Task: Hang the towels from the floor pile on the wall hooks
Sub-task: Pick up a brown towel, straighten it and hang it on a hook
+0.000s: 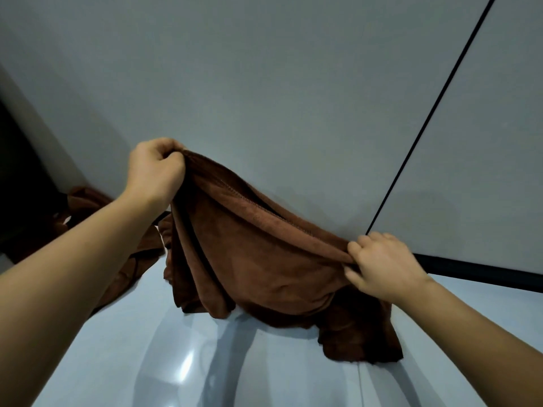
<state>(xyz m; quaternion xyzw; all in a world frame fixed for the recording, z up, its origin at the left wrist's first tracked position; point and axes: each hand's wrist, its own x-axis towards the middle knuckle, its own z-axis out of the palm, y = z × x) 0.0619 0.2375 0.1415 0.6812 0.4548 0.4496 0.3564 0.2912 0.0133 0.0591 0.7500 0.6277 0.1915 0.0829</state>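
Observation:
A brown towel hangs stretched between my two hands, above the glossy floor. My left hand grips its upper left edge, raised higher. My right hand pinches the hemmed edge lower on the right. The towel's lower folds sag down and its bottom corner touches the floor at the right. More brown towels lie in a pile on the floor at the left, partly hidden behind my left forearm. No wall hook is in view.
A plain grey wall rises straight ahead, crossed by a thin black line on the right. A black baseboard runs along the wall's foot at the right. A dark opening stands at the far left. The pale floor reflects light.

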